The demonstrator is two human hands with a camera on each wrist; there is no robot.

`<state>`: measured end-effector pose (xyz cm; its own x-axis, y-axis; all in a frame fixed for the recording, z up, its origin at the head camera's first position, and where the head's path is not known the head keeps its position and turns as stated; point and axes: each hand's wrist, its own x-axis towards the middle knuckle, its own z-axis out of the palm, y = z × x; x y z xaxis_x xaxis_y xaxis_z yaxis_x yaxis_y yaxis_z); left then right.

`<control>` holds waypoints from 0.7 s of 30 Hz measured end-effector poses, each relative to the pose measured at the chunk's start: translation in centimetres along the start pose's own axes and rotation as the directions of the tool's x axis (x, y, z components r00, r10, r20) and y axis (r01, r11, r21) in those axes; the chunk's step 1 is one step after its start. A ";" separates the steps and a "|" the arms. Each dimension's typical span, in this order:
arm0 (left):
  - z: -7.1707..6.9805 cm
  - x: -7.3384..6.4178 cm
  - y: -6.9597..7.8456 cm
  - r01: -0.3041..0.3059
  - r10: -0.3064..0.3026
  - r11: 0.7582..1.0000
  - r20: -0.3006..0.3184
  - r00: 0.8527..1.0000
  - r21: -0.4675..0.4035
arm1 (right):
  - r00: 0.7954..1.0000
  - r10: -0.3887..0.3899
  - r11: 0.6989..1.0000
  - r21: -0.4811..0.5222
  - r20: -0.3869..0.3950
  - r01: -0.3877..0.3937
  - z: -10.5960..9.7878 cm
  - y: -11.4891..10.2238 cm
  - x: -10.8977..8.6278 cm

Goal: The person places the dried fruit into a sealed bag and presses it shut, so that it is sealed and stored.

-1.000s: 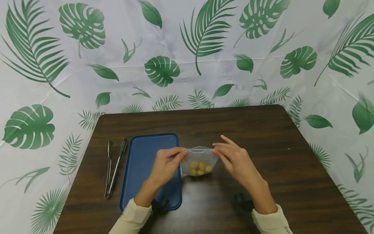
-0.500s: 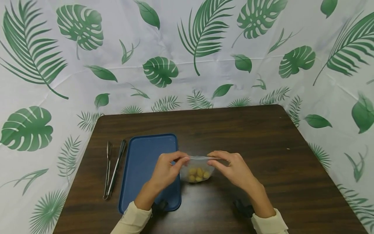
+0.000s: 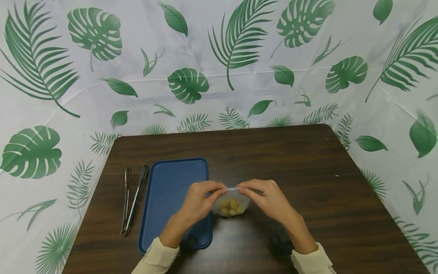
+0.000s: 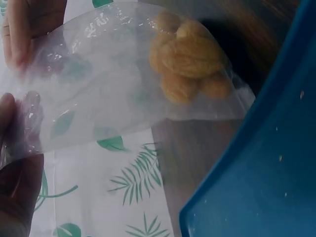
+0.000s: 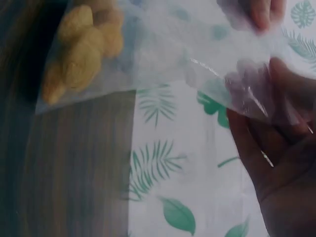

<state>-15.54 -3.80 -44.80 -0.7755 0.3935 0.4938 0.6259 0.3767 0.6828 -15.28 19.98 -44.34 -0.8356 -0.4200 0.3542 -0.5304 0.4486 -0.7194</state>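
Note:
Between my two hands hangs a clear zip bag (image 3: 222, 201), its top edge pinched from both sides. Several yellowish-brown lumpy pieces (image 4: 192, 57) lie gathered at its bottom; their exact kind is hard to tell. My left hand (image 3: 202, 198) grips the left part of the bag's top strip between thumb and fingers. On the other side my right hand (image 3: 268, 196) pinches the right part the same way, its fingertips close to the left ones. In the right wrist view, fingers (image 5: 291, 84) show through the clear plastic.
A blue tray (image 3: 161, 198) lies left of the bag, with small crumbs on it in the left wrist view. Metal tongs (image 3: 133, 205) rest on the dark wooden table (image 3: 291, 152) left of the tray. A leaf-patterned cloth (image 3: 143, 102) hangs behind the table.
Both hands have come closer together along the bag's top and sunk slightly towards the person. The raised fingers of the right hand have come down onto the strip.

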 end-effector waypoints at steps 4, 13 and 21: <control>0.0 0.0 0.1 -0.025 0.025 1.000 -0.026 0.999 0.009 | 0.998 -0.053 0.999 -0.005 -0.028 0.053 0.4 -0.1 0.1; 0.3 0.4 0.2 -0.063 0.064 0.996 -0.005 0.998 0.058 | 0.999 -0.022 1.000 0.014 0.031 0.022 1.0 -0.4 0.5; 0.5 0.8 0.4 -0.104 0.106 0.991 -0.015 0.994 0.088 | 0.995 -0.100 0.994 -0.050 0.004 0.100 1.1 -0.9 0.9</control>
<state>-15.87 -2.90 -44.34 -0.7060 0.4187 0.5712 0.7081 0.4057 0.5779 -15.39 18.33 -44.06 -0.7778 -0.4659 0.4219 -0.6178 0.4435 -0.6494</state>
